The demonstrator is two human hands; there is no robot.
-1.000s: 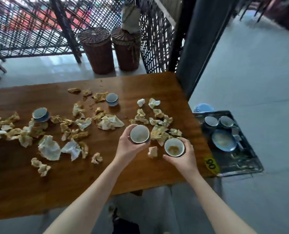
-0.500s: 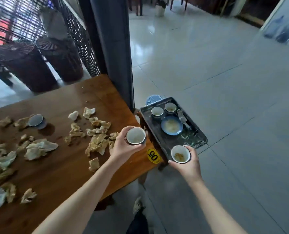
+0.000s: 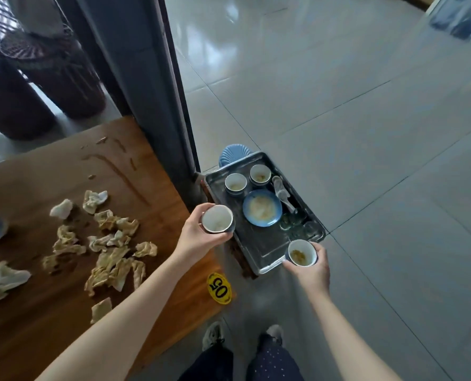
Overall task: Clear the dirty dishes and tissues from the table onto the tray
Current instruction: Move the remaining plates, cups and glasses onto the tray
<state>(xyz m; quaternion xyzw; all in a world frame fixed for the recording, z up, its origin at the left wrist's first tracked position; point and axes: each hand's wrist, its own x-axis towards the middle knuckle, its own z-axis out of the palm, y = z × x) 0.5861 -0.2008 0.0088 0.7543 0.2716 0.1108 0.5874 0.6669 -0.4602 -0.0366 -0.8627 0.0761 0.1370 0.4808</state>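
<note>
Your left hand (image 3: 198, 240) grips a dirty cup (image 3: 217, 219) over the left edge of the metal tray (image 3: 261, 251), while your right hand (image 3: 311, 266) clasps a second cup (image 3: 301, 253) at its near corner. On the wooden table (image 3: 63, 171) lie crumpled tissues (image 3: 110, 243).
</note>
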